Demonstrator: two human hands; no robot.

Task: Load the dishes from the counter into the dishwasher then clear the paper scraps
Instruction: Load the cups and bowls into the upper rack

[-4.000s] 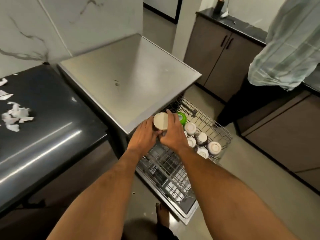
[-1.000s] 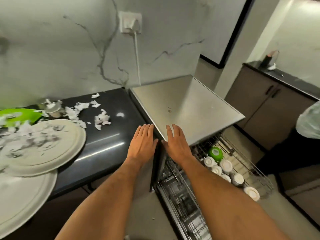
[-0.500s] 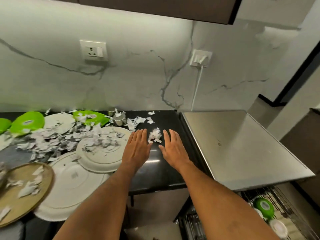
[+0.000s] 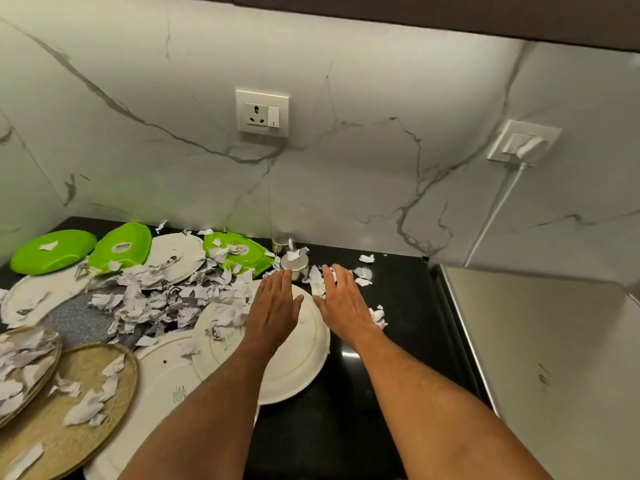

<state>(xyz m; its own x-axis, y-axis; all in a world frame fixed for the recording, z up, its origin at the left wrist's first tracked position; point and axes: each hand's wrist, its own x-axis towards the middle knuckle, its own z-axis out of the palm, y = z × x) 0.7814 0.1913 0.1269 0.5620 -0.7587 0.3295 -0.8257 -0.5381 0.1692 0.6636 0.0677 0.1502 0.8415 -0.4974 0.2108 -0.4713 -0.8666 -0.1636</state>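
Here, unreadable print on white plate [image 4: 166, 382]

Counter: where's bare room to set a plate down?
Bare black counter lies between the white plate and the steel dishwasher top, beyond the right hand. Left of the left hand, paper scraps and plates crowd everything.

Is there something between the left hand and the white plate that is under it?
Nothing visible does. The left hand, fingers straight, hovers over the white plate, whose right half is bare; paper scraps lie only on its left part.
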